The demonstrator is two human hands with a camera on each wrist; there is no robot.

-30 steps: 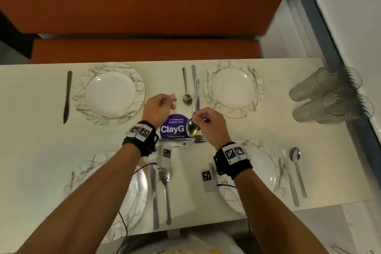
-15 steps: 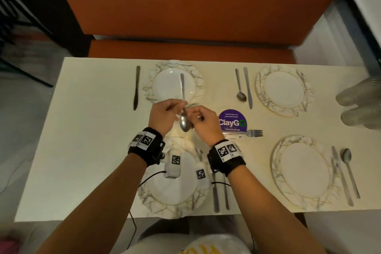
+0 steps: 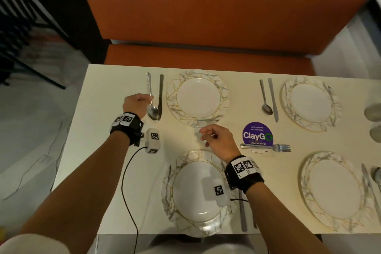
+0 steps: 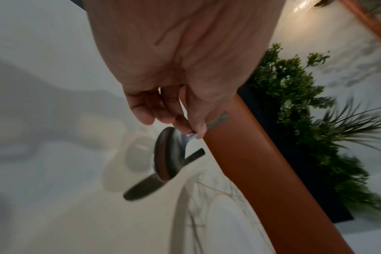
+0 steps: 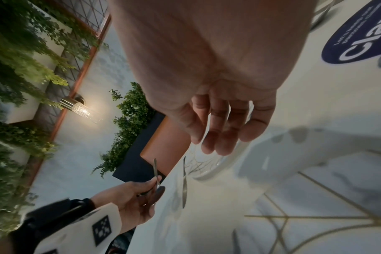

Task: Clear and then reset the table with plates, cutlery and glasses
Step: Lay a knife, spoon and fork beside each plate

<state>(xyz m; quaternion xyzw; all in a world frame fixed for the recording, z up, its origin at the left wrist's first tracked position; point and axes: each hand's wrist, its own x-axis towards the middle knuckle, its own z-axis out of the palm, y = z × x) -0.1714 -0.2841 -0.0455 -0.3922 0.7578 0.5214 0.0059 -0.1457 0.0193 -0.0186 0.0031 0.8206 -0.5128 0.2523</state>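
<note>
— Where's the spoon (image 3: 152, 102)?
— In the left hand (image 3: 135, 104), pinched at the neck, bowl hanging low beside the knife (image 3: 160, 97) left of the far plate (image 3: 198, 98).
— And the right hand (image 3: 218, 140)?
— Empty, fingers loosely curled; the right wrist view shows that, the head view less so.
</note>
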